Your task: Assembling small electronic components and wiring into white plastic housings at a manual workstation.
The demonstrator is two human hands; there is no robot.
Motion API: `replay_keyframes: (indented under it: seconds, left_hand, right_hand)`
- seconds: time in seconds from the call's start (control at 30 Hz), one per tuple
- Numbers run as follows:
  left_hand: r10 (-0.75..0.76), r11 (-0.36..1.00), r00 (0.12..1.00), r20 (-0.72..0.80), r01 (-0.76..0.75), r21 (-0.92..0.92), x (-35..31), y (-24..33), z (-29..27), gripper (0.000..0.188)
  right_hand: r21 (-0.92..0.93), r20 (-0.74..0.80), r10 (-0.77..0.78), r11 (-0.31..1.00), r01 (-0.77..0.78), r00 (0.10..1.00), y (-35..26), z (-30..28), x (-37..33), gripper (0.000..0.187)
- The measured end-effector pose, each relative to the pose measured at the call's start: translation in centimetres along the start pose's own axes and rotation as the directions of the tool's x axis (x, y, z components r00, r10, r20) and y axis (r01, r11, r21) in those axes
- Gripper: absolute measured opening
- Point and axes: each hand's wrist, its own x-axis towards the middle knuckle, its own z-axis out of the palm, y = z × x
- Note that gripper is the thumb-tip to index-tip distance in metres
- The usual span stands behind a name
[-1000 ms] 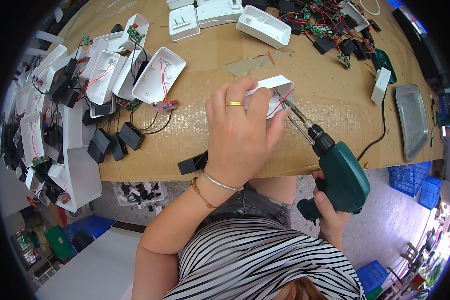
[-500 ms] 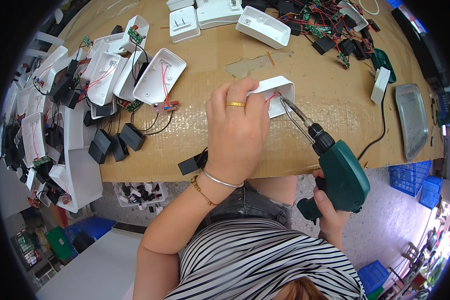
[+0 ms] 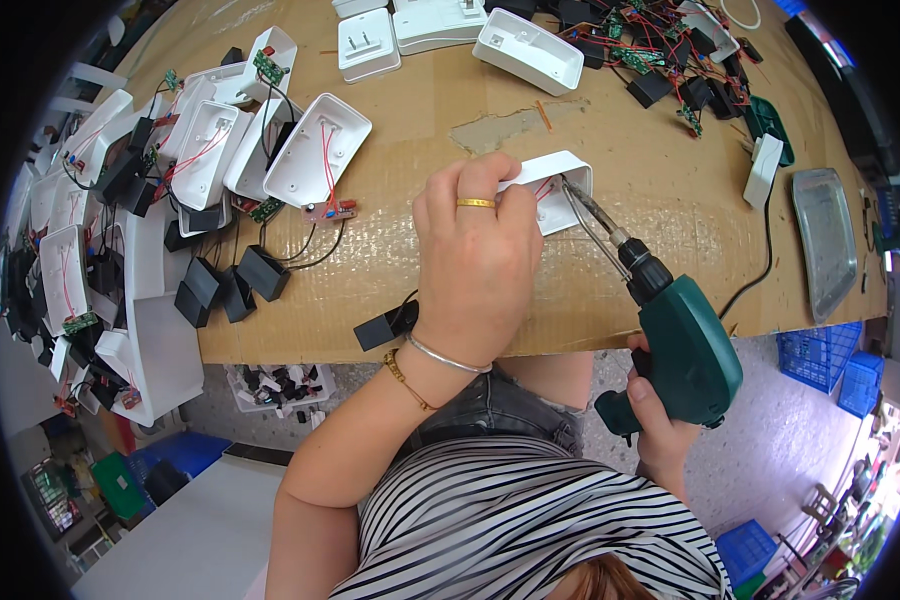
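A gold ring (image 3: 476, 203) with small markings sits on the left hand (image 3: 480, 265). The left wrist (image 3: 452, 335) wears a slim silver bangle (image 3: 448, 359) and, nearer, a gold bracelet (image 3: 394, 369) with bead-like parts. Black stripes cross the white top (image 3: 530, 510); the dark grey denim shorts (image 3: 470, 420) show a frayed hem (image 3: 572, 409).

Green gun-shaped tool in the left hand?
No, the right hand grips the green gun-shaped tool, while the left hand holds the white casing.
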Motion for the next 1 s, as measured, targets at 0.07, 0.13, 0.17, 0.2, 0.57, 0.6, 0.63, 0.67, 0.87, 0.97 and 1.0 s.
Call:
replay_keyframes:
  seconds: [0.07, 0.13, 0.17, 0.2, 0.57, 0.6, 0.63, 0.67, 0.87, 0.97, 1.0]
  left_hand:
    - [-0.001, 1.000, 1.000, 0.002, 0.001, -0.004, 0.04, 0.05, -0.07, 0.012]
    - [0.003, 1.000, 1.000, -0.002, -0.003, 0.008, 0.04, 0.03, -0.07, 0.011]
    - [0.002, 1.000, 1.000, -0.001, -0.002, 0.009, 0.05, 0.04, -0.10, 0.011]
    - [0.003, 1.000, 1.000, 0.008, -0.003, 0.016, 0.11, 0.10, -0.15, 0.011]
    - [-0.006, 1.000, 1.000, 0.009, 0.006, 0.010, 0.16, 0.06, -0.05, 0.010]
    - [-0.007, 1.000, 1.000, 0.011, 0.007, 0.011, 0.16, 0.07, -0.08, 0.010]
    - [-0.007, 1.000, 1.000, 0.013, 0.007, 0.011, 0.17, 0.07, -0.11, 0.010]
    - [-0.008, 1.000, 1.000, 0.013, 0.007, 0.011, 0.19, 0.08, -0.14, 0.010]
    - [-0.016, 1.000, 1.000, 0.027, 0.016, 0.017, 0.18, 0.08, -0.09, 0.010]
    - [-0.017, 1.000, 1.000, 0.022, 0.016, 0.014, 0.19, 0.09, -0.09, 0.010]
    - [-0.015, 1.000, 1.000, 0.023, 0.015, 0.009, 0.19, 0.09, -0.14, 0.010]
  right_hand:
    - [0.003, 0.005, -0.002, 1.000, 0.002, 1.000, -0.04, -0.03, 0.00, 0.051]
    - [0.008, 0.012, -0.003, 1.000, 0.003, 1.000, 0.04, -0.07, 0.01, 0.051]
    - [0.003, 0.019, -0.001, 1.000, 0.001, 1.000, 0.09, -0.09, 0.01, 0.051]
    - [-0.003, 0.024, 0.001, 1.000, -0.001, 1.000, 0.09, -0.12, 0.01, 0.051]
    - [-0.020, 0.023, 0.040, 0.999, -0.040, 0.999, 0.03, 0.08, 0.10, 0.052]
    - [-0.015, 0.022, 0.034, 0.999, -0.034, 0.999, 0.04, 0.09, 0.10, 0.052]
    - [-0.015, 0.022, 0.035, 0.999, -0.034, 0.999, 0.04, 0.11, 0.09, 0.052]
    - [-0.016, 0.020, 0.032, 0.999, -0.032, 0.999, 0.04, 0.13, 0.08, 0.052]
    - [-0.025, 0.015, 0.033, 0.999, -0.032, 0.999, -0.06, 0.23, 0.11, 0.050]
    - [-0.040, 0.004, 0.039, 0.998, -0.038, 0.999, -0.14, 0.28, 0.14, 0.048]
    - [-0.055, -0.007, 0.047, 0.997, -0.047, 0.999, -0.20, 0.29, 0.13, 0.047]
